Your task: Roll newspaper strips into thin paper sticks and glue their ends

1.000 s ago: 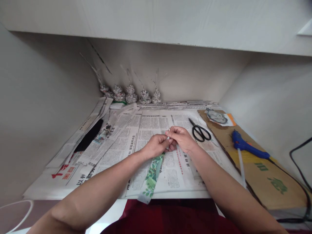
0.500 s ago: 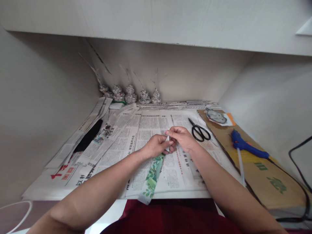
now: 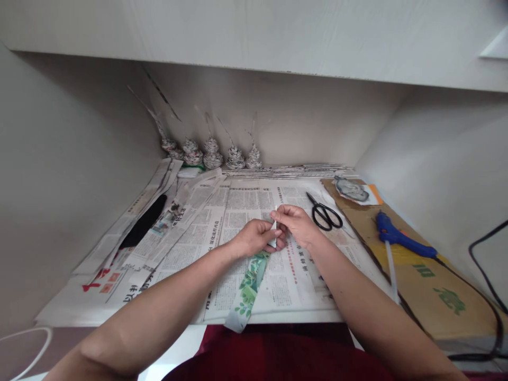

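Note:
A paper strip [image 3: 248, 293] printed with green leaves hangs down from my hands toward the table's front edge. Its upper end is rolled into a thin white point between my fingers. My left hand [image 3: 257, 238] is closed on the strip just below that point. Thumb and fingers of my right hand [image 3: 292, 225] pinch the rolled tip from the other side. The fingers hide part of the roll. Black-handled scissors [image 3: 326, 217] lie just right of my right hand, on the newspaper [image 3: 254, 201].
At the back stand several woven paper shapes [image 3: 235, 157] beside a bundle of thin paper sticks [image 3: 289, 172]. Cut newspaper strips [image 3: 190, 211] and a black object [image 3: 145, 222] lie left. On cardboard [image 3: 436, 312] at right rests a blue glue gun [image 3: 405, 238] with its cord.
Slightly more of the white rolled tip shows above my fingers. Both hands stay in nearly the same place, and the strip hangs almost as before.

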### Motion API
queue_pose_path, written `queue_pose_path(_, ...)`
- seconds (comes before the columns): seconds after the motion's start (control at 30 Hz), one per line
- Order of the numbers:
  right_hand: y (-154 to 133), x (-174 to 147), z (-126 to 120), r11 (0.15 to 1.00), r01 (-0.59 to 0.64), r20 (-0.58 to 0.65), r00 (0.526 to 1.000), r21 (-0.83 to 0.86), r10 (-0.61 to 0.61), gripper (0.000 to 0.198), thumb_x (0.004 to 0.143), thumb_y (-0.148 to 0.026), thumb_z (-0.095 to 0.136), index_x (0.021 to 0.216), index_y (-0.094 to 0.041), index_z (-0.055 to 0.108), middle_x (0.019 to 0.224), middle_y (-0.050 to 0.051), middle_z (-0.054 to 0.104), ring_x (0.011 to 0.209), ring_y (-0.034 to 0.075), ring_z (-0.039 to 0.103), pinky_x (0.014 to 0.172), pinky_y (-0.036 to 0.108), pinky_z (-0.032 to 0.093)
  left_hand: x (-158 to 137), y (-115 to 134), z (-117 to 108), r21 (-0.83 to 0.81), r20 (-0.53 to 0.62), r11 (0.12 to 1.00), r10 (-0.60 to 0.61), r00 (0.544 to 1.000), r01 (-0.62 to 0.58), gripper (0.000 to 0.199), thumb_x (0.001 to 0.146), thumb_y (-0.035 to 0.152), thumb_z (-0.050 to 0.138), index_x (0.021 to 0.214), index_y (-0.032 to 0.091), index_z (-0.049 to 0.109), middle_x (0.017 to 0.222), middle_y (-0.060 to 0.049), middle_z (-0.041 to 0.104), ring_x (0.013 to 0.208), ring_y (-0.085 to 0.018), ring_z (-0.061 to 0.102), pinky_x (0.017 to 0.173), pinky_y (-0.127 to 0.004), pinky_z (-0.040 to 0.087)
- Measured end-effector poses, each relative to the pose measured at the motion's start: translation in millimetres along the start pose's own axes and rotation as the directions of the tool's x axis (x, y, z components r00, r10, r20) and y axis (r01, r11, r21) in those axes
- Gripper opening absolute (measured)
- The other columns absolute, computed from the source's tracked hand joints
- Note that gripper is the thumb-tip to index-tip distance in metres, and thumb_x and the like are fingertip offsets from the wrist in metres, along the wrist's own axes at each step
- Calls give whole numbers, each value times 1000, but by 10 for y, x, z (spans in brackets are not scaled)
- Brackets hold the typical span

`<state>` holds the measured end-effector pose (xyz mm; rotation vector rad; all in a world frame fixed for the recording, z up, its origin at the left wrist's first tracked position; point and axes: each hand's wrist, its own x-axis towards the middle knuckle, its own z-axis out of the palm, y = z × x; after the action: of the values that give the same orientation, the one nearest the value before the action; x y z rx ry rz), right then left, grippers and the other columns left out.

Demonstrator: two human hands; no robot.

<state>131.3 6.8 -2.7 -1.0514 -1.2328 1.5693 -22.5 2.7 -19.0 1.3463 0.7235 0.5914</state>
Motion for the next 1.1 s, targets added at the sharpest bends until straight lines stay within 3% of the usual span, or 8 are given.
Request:
queue_pose_path(0.2, -19, -4, -19, 1000, -6, 105, 994, -29, 9, 27, 74, -43, 67, 74, -18, 55, 44, -4, 57, 32, 15, 54, 31, 22, 37, 2, 3, -6, -23, -1, 1000, -12, 1000, 12, 42, 78, 50, 58, 88, 10, 66, 81, -10, 68, 77, -16, 66, 68, -29, 55)
queue_pose_path(0.4, 17, 33, -54, 999, 36, -42, 998, 2, -36, 31, 70, -40, 72, 66, -18, 50, 42, -6, 53, 30, 10, 48, 30, 19, 33, -16, 16, -6, 0, 41, 1000, 4, 999, -4, 43, 78, 50, 57, 82, 8, 66, 81, -11, 67, 78, -17, 65, 69, -31, 55)
queue_pose_path(0.57, -8, 0, -53, 998, -45, 141, 989, -37, 49, 28, 73, -42, 68, 70, -19, 51, 43, -4, 56, 35, 15, 55, 34, 23, 41, -5, 2, -6, -8, 14, 1000, -7, 1000, 7, 44, 77, 51, 58, 85, 9, 66, 79, -10, 67, 77, -17, 65, 68, -32, 55)
queue_pose_path(0.77, -3, -9, -23, 999, -31, 92, 995, -20, 33, 32, 72, -43, 68, 67, -21, 46, 39, -6, 52, 31, 16, 53, 30, 23, 38, 3, -2, -7, -4, 22, 1000, 2, 1000, -2, 44, 77, 51, 59, 85, 8, 66, 80, -10, 67, 78, -17, 65, 69, -33, 55)
queue_pose_path(0.9, -12, -7, -41, 998, -49, 168, 984, -46, 57, 29, 74, -44, 67, 70, -19, 51, 45, -4, 56, 35, 16, 56, 34, 24, 41, 4, -8, -6, -20, 10, 1000, -1, 1000, 1, 45, 76, 51, 59, 85, 8, 66, 80, -10, 67, 77, -17, 66, 69, -33, 56)
queue_pose_path(1.1, 23, 4, -48, 1000, -29, 31, 999, -3, 29, 33, 71, -45, 69, 68, -21, 48, 41, -6, 53, 28, 15, 50, 28, 24, 37, -9, 18, 1, -6, 34, 1000, -18, 999, 18, 43, 76, 50, 60, 84, 8, 66, 80, -10, 67, 75, -17, 65, 69, -34, 56)
